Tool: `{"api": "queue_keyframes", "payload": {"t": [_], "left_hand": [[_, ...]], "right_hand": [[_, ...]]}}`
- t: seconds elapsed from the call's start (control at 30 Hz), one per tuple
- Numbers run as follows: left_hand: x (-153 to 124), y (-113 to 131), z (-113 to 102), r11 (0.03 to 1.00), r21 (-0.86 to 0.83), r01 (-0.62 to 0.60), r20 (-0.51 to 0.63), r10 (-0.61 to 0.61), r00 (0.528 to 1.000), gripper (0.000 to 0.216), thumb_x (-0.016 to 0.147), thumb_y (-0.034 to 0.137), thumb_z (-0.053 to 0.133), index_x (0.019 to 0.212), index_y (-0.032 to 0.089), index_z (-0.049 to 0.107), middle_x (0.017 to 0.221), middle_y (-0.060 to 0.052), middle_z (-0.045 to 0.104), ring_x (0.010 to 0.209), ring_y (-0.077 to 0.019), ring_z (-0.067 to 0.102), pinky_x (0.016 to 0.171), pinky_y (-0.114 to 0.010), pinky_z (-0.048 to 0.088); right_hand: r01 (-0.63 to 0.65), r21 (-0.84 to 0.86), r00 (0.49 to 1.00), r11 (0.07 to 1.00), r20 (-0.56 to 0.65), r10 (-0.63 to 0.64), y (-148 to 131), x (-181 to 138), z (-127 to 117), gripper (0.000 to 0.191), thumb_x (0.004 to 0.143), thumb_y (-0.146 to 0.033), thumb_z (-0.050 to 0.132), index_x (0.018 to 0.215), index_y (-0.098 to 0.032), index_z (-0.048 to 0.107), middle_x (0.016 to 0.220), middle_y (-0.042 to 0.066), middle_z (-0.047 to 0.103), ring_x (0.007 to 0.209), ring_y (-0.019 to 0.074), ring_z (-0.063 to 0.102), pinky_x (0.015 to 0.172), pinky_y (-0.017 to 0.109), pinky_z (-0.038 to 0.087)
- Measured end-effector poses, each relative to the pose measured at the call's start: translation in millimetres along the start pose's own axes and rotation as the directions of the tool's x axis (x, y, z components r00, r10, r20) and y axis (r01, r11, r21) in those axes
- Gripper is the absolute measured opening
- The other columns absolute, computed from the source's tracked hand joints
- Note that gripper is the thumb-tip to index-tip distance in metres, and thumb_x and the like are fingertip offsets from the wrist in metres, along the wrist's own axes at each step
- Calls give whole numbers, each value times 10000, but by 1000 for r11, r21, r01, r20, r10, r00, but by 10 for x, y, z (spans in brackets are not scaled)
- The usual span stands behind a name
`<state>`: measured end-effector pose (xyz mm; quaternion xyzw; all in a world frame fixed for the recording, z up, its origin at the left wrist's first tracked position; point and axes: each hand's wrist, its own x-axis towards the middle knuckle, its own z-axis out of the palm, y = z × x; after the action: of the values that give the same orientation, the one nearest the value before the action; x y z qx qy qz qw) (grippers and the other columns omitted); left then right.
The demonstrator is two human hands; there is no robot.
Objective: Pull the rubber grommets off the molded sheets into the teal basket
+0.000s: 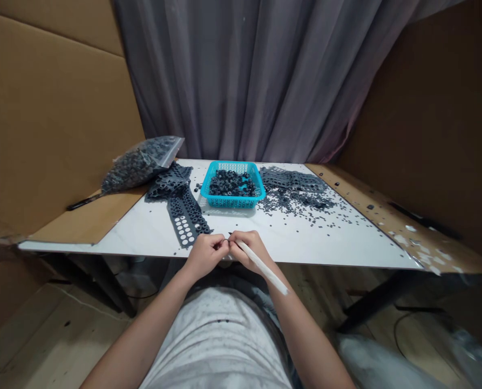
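My right hand [246, 249] grips a white pen-like stick [263, 267] whose dark tip points left toward my left hand [205, 253]. My left hand is closed, pinching something small and dark against the stick's tip; the piece is too small to make out. Both hands meet at the near edge of the white table [305, 237]. Just beyond my left hand lies a dark perforated rubber strip [186, 216] with round holes.
A turquoise basket [233, 185] of small black rings stands mid-table. More punched sheets [291, 179] and scattered black bits lie to its right. A clear bag [141, 161] of black parts and a black pen [82, 202] rest at left on cardboard.
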<state>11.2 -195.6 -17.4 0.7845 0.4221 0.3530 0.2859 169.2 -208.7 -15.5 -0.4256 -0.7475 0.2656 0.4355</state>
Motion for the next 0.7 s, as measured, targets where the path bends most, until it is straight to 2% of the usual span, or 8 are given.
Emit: {"api": "queue_keyframes", "payload": {"t": [0.7], "left_hand": [[0, -11, 2, 1000, 21, -19, 8, 19, 1000, 315, 801, 239, 442, 512, 187, 328, 478, 60, 298, 486, -87, 308, 499, -237, 222]], "right_hand": [[-8, 14, 1000, 1000, 3, 8, 44, -5, 2, 154, 735, -189, 529, 615, -140, 612, 452, -50, 422, 428, 66, 361, 461, 177, 307]]}}
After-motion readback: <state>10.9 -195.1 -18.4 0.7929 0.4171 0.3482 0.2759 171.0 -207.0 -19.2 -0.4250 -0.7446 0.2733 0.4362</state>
